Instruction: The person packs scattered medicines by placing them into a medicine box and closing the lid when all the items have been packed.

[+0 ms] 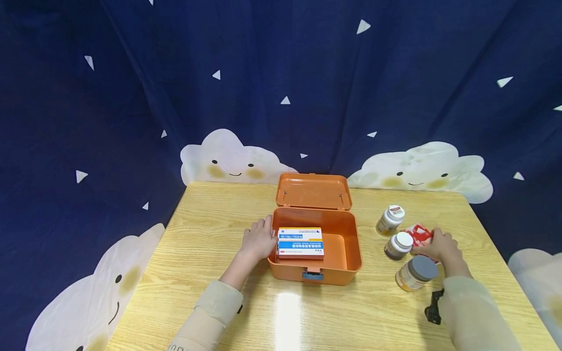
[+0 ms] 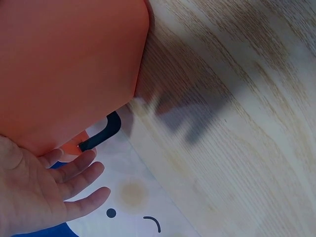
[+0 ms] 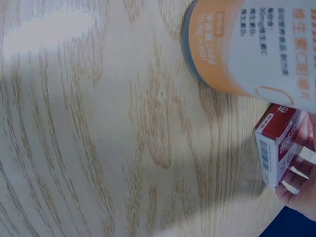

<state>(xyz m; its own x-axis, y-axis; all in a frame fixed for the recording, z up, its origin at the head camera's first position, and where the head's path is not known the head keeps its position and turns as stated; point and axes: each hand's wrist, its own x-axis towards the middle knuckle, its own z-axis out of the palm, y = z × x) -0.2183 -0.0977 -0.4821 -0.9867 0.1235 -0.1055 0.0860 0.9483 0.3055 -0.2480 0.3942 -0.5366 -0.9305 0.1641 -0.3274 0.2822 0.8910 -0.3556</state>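
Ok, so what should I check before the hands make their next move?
1. Orange plastic box open? Ok: its hinged orange lid is up.
2. Room inside? Ok: the blue-and-white cardboard carton lies on the left, and bare floor shows on the right.
3. Left hand at the box's left side? Ok.
4. Right hand at the red-and-white cardboard carton? Ok: fingers touch it.
5. Firm grip there? Cannot tell.
6. Plenty of space around that hand? Not ok: the round grey-lidded jar and two white-capped plastic bottles stand close by.

from afar i see a blue-and-white rectangular cardboard box (image 1: pixel 300 243) inside an orange plastic case (image 1: pixel 342 248), left of three cylindrical plastic bottles (image 1: pixel 398 245).
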